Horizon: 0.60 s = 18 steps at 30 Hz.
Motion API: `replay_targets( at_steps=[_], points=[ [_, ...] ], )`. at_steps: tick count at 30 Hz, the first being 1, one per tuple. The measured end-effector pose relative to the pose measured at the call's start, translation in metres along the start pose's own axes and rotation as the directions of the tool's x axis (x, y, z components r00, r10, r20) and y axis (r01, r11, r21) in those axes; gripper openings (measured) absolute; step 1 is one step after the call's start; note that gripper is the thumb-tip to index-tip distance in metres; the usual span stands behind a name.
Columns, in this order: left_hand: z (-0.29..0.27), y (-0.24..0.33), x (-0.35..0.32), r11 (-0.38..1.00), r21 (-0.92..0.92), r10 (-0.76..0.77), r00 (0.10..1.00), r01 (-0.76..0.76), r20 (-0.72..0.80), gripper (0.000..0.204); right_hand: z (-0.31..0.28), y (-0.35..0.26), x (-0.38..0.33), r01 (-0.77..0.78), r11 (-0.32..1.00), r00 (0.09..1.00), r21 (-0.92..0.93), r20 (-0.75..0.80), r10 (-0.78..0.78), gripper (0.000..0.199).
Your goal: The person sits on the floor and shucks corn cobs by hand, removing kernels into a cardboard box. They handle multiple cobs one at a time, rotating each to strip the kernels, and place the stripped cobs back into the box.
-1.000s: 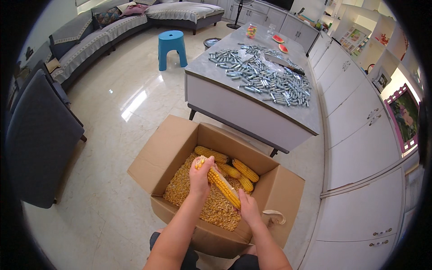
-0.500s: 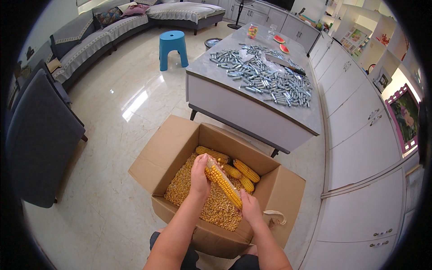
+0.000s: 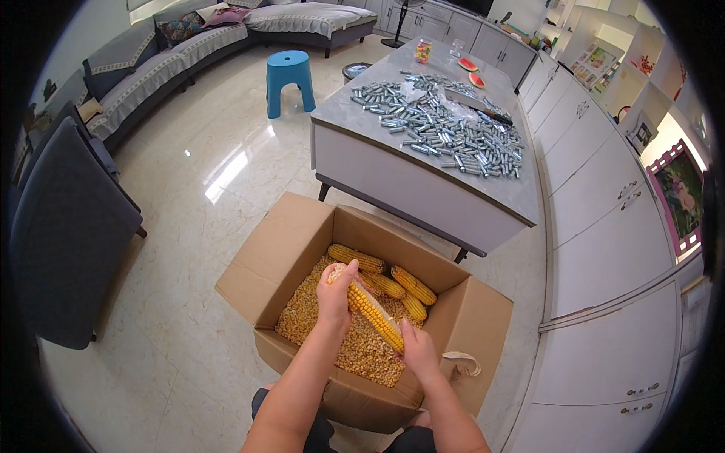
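Over an open cardboard box [image 3: 302, 226], a corn cob [image 3: 375, 313] is held slantwise between my two hands. My left hand [image 3: 334, 296] wraps round its upper end, thumb lying along the top. At the lower end, my right hand [image 3: 420, 349] grips the cob, with its thumb pressed on the side. Part of the cob's upper side looks stripped pale, while yellow kernels still cover the side facing me. Loose corn kernels [image 3: 362, 361] cover the bottom of the box. Several whole corn cobs [image 3: 414, 285] lie along its far side.
Beyond the box stands a grey-topped table [image 3: 343, 113] with a heap of small metal cylinders [image 3: 453, 132], a knife [image 3: 483, 108] and watermelon slices [image 3: 476, 79]. A blue stool [image 3: 289, 83] is at its left. A dark chair [image 3: 72, 234] stands far left, white cabinets [image 3: 604, 249] at right.
My left hand has shifted slightly on the cob, its thumb now further over the top. The cob has turned a little, showing more of its pale stripped side.
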<state>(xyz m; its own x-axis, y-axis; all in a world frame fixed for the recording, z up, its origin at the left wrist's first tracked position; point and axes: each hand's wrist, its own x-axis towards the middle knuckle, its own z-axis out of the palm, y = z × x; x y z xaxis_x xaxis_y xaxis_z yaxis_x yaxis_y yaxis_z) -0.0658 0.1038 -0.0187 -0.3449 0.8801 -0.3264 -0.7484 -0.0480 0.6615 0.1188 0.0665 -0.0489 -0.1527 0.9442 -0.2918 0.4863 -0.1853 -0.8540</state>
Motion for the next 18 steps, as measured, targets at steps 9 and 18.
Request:
replay_targets(
  at_steps=[9,18],
  points=[
    [0.002,0.004,-0.003,0.999,-0.030,-0.021,0.982,0.027,0.186,0.031,-0.012,-0.015,0.002,-0.164,0.982,0.986,0.089,0.022,0.162,0.055],
    [-0.001,-0.007,0.002,0.990,0.103,0.104,0.994,-0.101,-0.023,0.035,0.005,-0.021,-0.006,-0.093,0.994,0.994,-0.055,-0.055,0.090,0.058]
  ],
)
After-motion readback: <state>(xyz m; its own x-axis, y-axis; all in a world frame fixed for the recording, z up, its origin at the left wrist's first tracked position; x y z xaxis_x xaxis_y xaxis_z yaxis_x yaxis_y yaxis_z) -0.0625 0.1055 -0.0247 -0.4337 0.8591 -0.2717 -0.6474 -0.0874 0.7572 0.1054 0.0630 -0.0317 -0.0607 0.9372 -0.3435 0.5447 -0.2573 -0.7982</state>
